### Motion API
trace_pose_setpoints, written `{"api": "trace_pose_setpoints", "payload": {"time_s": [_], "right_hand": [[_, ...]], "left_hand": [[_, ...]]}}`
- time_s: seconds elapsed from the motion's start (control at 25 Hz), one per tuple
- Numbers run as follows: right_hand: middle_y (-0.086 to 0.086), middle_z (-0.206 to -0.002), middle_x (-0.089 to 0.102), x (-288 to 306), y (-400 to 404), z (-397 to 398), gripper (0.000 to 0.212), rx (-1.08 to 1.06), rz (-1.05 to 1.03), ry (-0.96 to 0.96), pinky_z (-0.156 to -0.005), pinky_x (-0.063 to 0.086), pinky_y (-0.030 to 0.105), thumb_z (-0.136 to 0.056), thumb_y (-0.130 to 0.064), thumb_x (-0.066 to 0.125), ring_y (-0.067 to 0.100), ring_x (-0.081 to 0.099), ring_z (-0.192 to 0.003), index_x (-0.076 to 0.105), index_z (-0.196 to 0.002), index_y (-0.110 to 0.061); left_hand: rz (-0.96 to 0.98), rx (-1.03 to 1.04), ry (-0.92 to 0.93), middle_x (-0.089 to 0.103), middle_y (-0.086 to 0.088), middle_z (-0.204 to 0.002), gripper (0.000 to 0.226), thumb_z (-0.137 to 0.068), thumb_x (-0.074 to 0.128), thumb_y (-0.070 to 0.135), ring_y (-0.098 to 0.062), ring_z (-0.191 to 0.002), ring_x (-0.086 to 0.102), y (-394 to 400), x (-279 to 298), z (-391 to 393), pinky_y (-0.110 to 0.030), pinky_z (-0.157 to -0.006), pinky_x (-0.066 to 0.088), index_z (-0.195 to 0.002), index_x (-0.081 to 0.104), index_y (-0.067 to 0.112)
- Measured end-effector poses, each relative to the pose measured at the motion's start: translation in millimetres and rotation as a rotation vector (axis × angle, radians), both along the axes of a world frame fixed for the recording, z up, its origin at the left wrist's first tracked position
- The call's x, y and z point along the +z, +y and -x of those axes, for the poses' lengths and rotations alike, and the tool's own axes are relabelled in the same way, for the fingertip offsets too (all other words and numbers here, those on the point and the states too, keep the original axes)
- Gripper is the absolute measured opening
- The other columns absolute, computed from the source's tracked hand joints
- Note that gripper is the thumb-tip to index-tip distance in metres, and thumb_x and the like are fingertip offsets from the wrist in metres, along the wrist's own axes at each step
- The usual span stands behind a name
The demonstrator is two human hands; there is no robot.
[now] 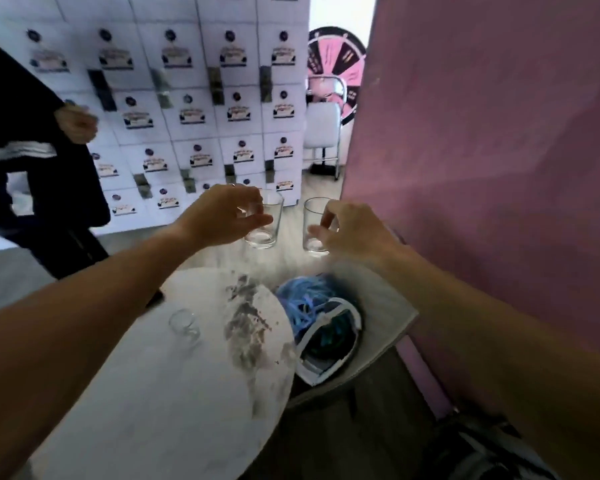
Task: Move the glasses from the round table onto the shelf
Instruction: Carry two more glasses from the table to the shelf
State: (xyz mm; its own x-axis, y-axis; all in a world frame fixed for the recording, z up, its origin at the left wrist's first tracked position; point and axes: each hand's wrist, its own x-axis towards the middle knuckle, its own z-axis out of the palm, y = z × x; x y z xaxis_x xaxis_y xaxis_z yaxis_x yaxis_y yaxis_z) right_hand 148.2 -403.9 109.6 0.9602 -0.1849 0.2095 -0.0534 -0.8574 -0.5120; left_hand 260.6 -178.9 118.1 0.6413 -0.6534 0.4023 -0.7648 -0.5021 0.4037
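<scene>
Left hand: our left hand (222, 216) grips a clear glass (262, 221) from above and the side, fingers curled round its upper wall — a hold that keeps it upright and its base free to be set down.
Right hand: our right hand (352, 228) pinches a second glass (314, 225) near its rim, thumb on the near side and fingers round the far side; it too stands upright, in the air.
Where the glasses are: both are held out past the far edge of the round table (174, 393), well apart from its top, side by side with a gap between them, so they do not knock.
Still on the table: one small glass (184, 325) stands near the table's far-left edge — by our judgement the task is not finished.
Shelf: we cannot tell which surface is the shelf from here (nothing ahead plainly reads as one).
Edges: the table's right edge lies just beside a grey stand (392, 313) carrying a basket of blue things (309, 306); the pink wall (482, 168) closes off the right side.
Open room: the floor ahead, between the pink wall and the stacked white boxes (194, 98), is open; another person in dark clothes (49, 174) stands at the left, so that side looks tighter.
</scene>
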Motion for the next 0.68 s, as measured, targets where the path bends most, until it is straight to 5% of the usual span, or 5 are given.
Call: {"api": "trace_pose_setpoints", "payload": {"time_s": [0.24, 0.4, 0.52, 0.68], "right_hand": [[-0.011, -0.064, 0.053, 60.3, -96.9, 171.9, 0.016, -0.345, 0.074, -0.117, -0.053, 0.04, 0.025, -0.082, -0.029, 0.073, 0.013, 0.054, -0.061, 0.068, -0.079, -0.014], [-0.001, -0.072, 0.061, 77.8, -138.7, 340.7, 0.02, -0.624, 0.13, -0.109, -0.059, 0.041, 0.029, -0.083, -0.031, 0.069, 0.023, 0.059, -0.072, 0.066, -0.076, -0.012], [-0.006, -0.077, 0.056, 83.5, -144.1, 477.0, 0.021, -0.77, 0.136, -0.091, -0.057, 0.036, 0.023, -0.085, -0.034, 0.071, 0.017, 0.054, -0.075, 0.06, -0.076, -0.019], [0.0, -0.095, 0.057, 86.1, -137.3, 658.9, 0.026, -1.042, 0.148, -0.073, -0.065, 0.038, 0.028, -0.085, -0.046, 0.07, 0.017, 0.056, -0.084, 0.058, -0.079, -0.025]], "left_hand": [[0.031, -0.398, -0.158, 0.065, 0.002, -0.076, 0.023, -0.085, 0.077, 0.029, -0.017, -0.065, 0.057, -158.7, 55.4, 105.2, -0.031, -0.064, 0.051, -0.083, 0.068, 0.008], [0.05, -0.612, -0.056, 0.064, 0.006, -0.073, 0.019, -0.085, 0.077, 0.03, -0.006, -0.064, 0.052, -252.3, 72.4, 241.2, -0.022, -0.063, 0.036, -0.08, 0.068, 0.014], [0.063, -0.789, -0.024, 0.061, 0.006, -0.068, 0.02, -0.084, 0.078, 0.033, -0.002, -0.058, 0.047, -301.7, 75.8, 357.8, -0.027, -0.061, 0.036, -0.08, 0.067, 0.016], [0.056, -1.041, 0.017, 0.058, 0.019, -0.069, 0.025, -0.083, 0.076, 0.042, 0.008, -0.066, 0.051, -350.1, 84.2, 529.4, -0.017, -0.062, 0.038, -0.08, 0.064, 0.021]]}}
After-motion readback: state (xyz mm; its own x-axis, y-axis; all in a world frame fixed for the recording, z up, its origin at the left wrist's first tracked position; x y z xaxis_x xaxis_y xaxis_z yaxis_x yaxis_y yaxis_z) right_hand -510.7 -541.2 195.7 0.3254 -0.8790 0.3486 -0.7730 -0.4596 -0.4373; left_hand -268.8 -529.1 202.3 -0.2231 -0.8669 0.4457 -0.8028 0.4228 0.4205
